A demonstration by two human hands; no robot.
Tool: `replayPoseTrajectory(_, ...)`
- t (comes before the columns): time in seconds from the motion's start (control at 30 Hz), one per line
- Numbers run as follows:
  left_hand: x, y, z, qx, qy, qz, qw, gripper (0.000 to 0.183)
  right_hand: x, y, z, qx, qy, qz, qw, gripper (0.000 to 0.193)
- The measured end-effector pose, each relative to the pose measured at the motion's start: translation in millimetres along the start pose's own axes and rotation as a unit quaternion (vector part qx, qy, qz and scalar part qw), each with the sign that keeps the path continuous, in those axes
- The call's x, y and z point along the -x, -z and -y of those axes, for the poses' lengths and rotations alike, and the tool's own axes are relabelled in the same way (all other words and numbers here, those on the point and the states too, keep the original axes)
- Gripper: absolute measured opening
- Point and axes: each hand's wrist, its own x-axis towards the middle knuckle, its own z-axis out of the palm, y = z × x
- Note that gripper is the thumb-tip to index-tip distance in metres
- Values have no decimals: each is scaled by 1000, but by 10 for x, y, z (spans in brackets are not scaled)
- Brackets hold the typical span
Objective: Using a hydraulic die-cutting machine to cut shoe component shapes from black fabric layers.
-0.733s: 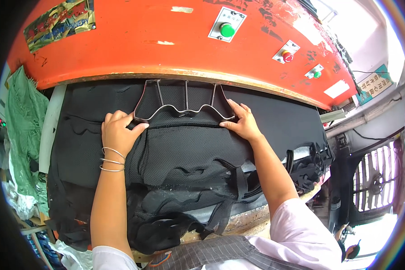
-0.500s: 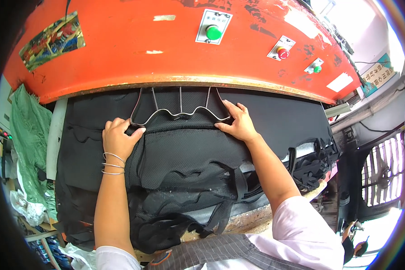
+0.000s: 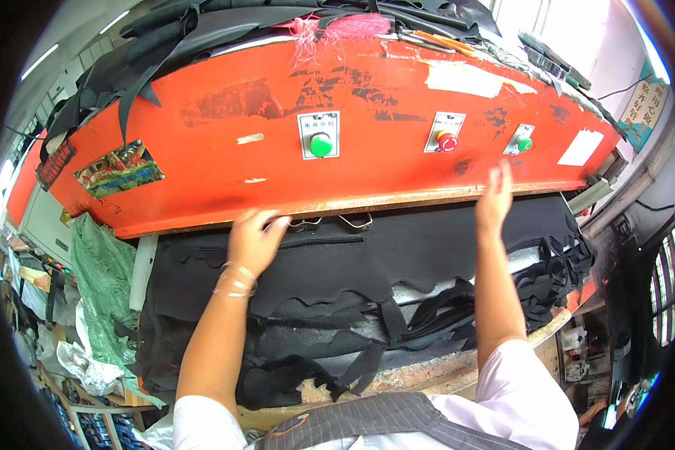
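My left hand [image 3: 256, 240] is at the lower lip of the orange-red press head [image 3: 225, 165], its fingers bent a little and its thumb apart, holding nothing I can see. Just right of it, the scalloped metal edge of a cutting die [image 3: 356, 223] shows under the press head, which hides the rest. The die lies on black sheet material [image 3: 427, 232]. My right hand [image 3: 495, 199] is raised in front of the press, fingers stretched upward and empty. It is nearest to a small green button [image 3: 524, 144], below and left of it, without touching it.
A red knob [image 3: 447, 141] and a larger green button [image 3: 321, 145] are on the press front. Cut black scraps [image 3: 555, 262] hang along the near side. A green woven sack [image 3: 101, 262] stands at left. More black material [image 3: 172, 45] lies on top of the press.
Both hands have let go of the cutting die, which now sits farther under the press head. My right hand has risen toward the buttons; my left has moved to the press lip. The view has tilted up.
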Motion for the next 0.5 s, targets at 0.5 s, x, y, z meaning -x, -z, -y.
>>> replayPoseTrajectory(0.5,21,-140,-905,-57,-34,236,969,37,-604,475,175,-11,67,-62,996,58)
